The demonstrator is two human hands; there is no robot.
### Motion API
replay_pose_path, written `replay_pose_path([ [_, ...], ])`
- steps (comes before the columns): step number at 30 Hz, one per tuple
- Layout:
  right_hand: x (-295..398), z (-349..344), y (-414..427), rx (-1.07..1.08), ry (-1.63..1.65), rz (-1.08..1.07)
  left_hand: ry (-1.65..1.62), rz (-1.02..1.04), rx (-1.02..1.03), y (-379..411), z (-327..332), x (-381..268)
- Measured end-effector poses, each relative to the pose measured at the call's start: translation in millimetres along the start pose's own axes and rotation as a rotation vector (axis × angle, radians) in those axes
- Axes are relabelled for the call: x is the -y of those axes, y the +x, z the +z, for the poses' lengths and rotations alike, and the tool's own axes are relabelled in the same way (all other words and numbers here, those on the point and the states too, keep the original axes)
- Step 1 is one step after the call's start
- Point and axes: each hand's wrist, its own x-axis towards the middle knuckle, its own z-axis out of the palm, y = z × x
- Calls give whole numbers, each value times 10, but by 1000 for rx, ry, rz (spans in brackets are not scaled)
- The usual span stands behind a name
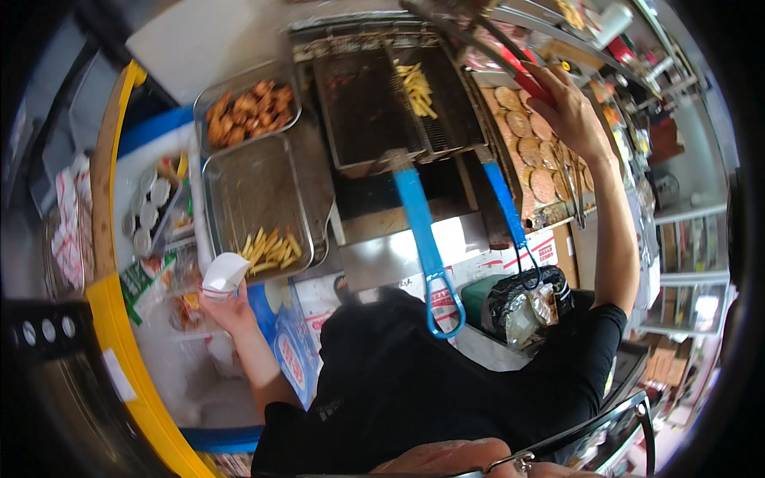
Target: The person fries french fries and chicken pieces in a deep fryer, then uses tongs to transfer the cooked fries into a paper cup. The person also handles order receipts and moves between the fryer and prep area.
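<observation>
My left hand [226, 310] holds a white paper cup [225, 276] at the lower left corner of a metal tray [257, 179]. French fries [272, 252] lie along that tray's near end. On the right, my raised right hand [562, 110] grips tongs [484, 45] by a red handle. The tongs reach up and left above the fryer, and their tips are not clear. Below them, more fries [416, 89] lie in a wire fryer basket [445, 134] with a dark blue handle [503, 197]. Beside it is a second basket with a light blue handle [418, 221].
Fried pieces [248, 113] fill another metal tray behind. Several round patties [529, 149] lie on a griddle at right, with other tongs [575, 179] resting there. An open chest [197, 394] with packaged food stands at left. The light blue handle projects towards my body.
</observation>
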Motion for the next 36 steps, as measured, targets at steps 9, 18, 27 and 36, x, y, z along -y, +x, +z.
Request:
replay_pose_path([
  [9,-515,703,-33,508,-250,253,93,-64,214,-199,1006,486],
  [18,-401,1063,27,508,-188,201,101,-134,248,-394,1216,698],
  [27,-644,1025,-60,462,-229,163,105,-233,318,-251,1419,785],
  [36,-602,638,-216,340,-169,112,185,-338,383,-61,1901,852],
])
